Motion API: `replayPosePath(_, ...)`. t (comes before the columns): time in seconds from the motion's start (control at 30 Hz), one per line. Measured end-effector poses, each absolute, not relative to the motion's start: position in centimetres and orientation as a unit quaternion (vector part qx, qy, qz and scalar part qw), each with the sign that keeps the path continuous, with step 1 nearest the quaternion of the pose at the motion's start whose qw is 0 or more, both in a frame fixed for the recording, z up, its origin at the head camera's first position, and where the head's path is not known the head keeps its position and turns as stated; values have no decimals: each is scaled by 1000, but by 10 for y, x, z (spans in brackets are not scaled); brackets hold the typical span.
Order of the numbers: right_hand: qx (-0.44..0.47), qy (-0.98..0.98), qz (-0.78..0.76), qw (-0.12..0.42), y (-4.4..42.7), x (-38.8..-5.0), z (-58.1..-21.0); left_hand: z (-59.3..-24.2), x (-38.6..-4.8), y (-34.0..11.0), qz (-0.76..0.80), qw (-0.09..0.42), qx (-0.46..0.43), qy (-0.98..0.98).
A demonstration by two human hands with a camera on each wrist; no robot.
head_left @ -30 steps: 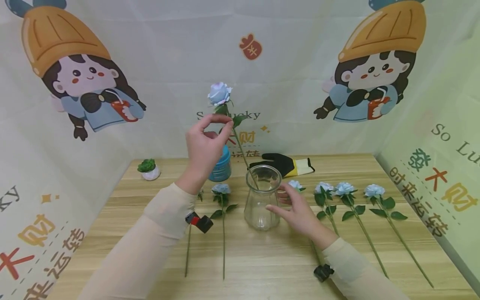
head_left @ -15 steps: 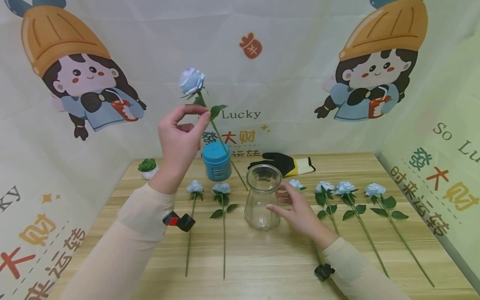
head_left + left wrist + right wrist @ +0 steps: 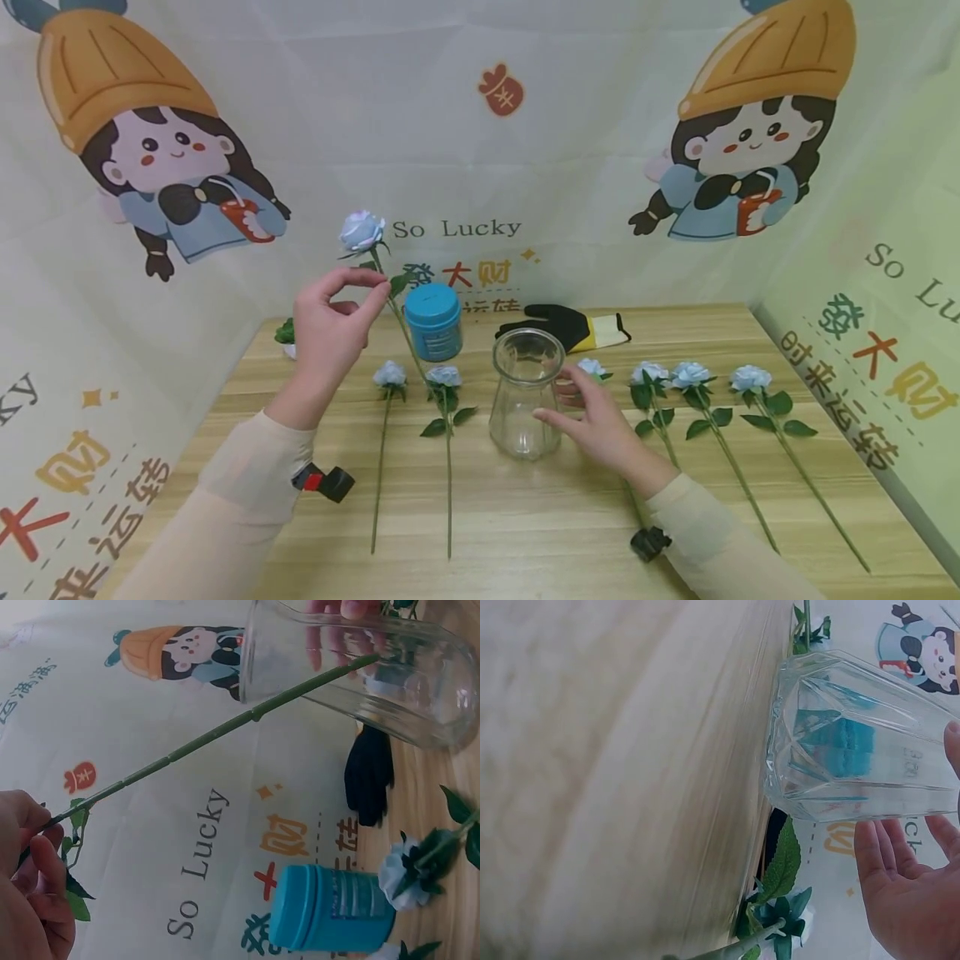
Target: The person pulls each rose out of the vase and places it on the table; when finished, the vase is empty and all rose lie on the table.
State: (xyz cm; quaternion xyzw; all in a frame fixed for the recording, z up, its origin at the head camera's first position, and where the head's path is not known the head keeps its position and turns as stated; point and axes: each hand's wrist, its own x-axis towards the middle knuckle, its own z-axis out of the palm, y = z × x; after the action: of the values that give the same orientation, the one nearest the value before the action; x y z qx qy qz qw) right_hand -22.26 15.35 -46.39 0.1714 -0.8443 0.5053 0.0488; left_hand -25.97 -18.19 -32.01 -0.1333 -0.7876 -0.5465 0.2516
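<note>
My left hand (image 3: 333, 333) pinches the stem of a pale blue rose (image 3: 362, 231) between thumb and fingertips, just below the bloom. The rose is raised and tilted, its stem (image 3: 214, 735) slanting down left of the glass vase (image 3: 525, 417). In the left wrist view that stem crosses in front of the vase. Upright on the table, the clear vase has a wide rim and no flower inside. My right hand (image 3: 600, 425) is at the vase's right side, thumb in front and fingers loosely extended beside the glass (image 3: 862, 742).
Two roses (image 3: 389, 375) lie left of the vase, and several more (image 3: 690, 377) lie to its right. Behind are a blue-lidded jar (image 3: 433, 323), a black work glove (image 3: 558, 327) and a small potted plant (image 3: 285, 333). A printed cloth hangs behind the wooden table (image 3: 517, 533).
The left hand has moved left and lowered, taking the rose with it. Its stem end has come out of the vase mouth. The right hand and vase have stayed put.
</note>
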Motion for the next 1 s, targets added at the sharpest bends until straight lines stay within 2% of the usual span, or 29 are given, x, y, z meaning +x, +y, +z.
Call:
replayPosePath(0.37,175,-845,502,56,156,-224,-464,-356,-257,-237,-461,147,-97,-870)
replayPosePath(0.7,169,-847,501,41,154,-221,-466,-394,-254,-287,-366,26,-93,-926)
replayPosePath(1.0,170,-845,505,40,154,-223,-464,-421,-262,-317,-328,-15,-95,-940)
